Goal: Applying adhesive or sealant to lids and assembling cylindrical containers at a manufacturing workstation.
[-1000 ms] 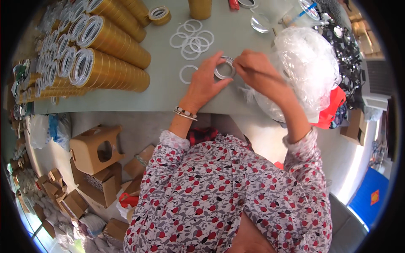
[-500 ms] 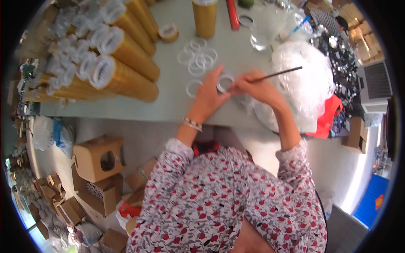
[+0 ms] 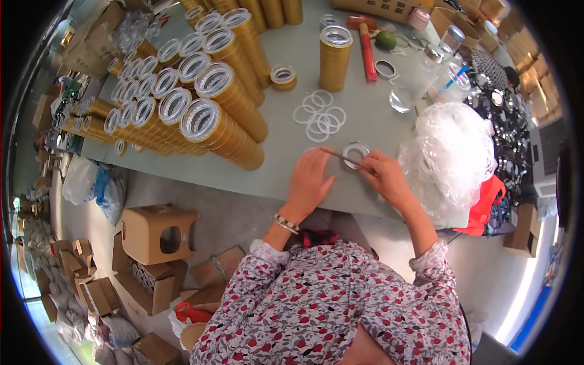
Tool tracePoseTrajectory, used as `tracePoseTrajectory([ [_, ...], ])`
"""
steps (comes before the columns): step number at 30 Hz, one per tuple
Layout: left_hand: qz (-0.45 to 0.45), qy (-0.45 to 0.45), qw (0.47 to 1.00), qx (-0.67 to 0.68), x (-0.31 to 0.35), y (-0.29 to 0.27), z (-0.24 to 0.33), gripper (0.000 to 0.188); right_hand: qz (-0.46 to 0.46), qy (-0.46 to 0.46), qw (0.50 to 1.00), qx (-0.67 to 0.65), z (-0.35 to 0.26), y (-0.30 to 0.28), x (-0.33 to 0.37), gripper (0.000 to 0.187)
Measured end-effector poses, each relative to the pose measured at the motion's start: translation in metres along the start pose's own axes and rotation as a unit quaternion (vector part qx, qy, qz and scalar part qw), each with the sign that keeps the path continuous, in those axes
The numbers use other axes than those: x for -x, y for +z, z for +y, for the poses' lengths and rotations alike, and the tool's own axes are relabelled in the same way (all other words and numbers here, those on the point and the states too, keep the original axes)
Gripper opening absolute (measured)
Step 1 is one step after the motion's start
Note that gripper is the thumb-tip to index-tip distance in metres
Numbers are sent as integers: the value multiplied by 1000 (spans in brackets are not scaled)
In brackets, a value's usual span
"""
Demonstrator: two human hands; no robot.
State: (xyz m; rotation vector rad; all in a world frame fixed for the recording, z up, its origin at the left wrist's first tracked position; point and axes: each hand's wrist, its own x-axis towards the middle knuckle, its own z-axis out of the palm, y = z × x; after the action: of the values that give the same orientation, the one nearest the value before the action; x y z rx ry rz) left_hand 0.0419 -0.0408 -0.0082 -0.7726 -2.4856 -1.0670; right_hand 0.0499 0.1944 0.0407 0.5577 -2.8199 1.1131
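Observation:
My right hand [image 3: 387, 177] pinches a thin dark stick [image 3: 342, 158]. The stick points left, passing over a silvery-white ring [image 3: 364, 146] on the table, and its far end comes up to the fingertips of my left hand [image 3: 309, 180]. That left hand rests on the table near the front edge, thumb apart from the fingers, with nothing visible in it. Whether its fingertips touch the stick is unclear. Just beyond lie several loose thin white rings [image 3: 320, 115], partly overlapping.
Stacks of amber tape rolls [image 3: 234, 131] fill the table's left side. A single stack [image 3: 336, 61], a loose roll [image 3: 283, 76] and a red-handled tool [image 3: 367, 55] stand or lie farther back. Crumpled clear plastic [image 3: 453, 146] sits at the right. Cardboard boxes [image 3: 161, 234] are on the floor at left.
The stick, which pointed up and right from my right hand, now points left across the ring. My left hand has drawn away from the ring. The view has shifted, showing more of the table.

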Motion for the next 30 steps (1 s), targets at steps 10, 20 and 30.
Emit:
tracePoseTrajectory([
  [10,-24,17,998,-63,12,-5,-6,35,126,-80,985,-86,-45,11,-160,11],
  [20,-30,-5,999,-33,17,-5,-2,34,116,-86,989,41,-10,63,-254,18],
  [30,-24,-14,999,-27,16,-7,4,34,57,-137,989,16,-5,54,-260,25],
])
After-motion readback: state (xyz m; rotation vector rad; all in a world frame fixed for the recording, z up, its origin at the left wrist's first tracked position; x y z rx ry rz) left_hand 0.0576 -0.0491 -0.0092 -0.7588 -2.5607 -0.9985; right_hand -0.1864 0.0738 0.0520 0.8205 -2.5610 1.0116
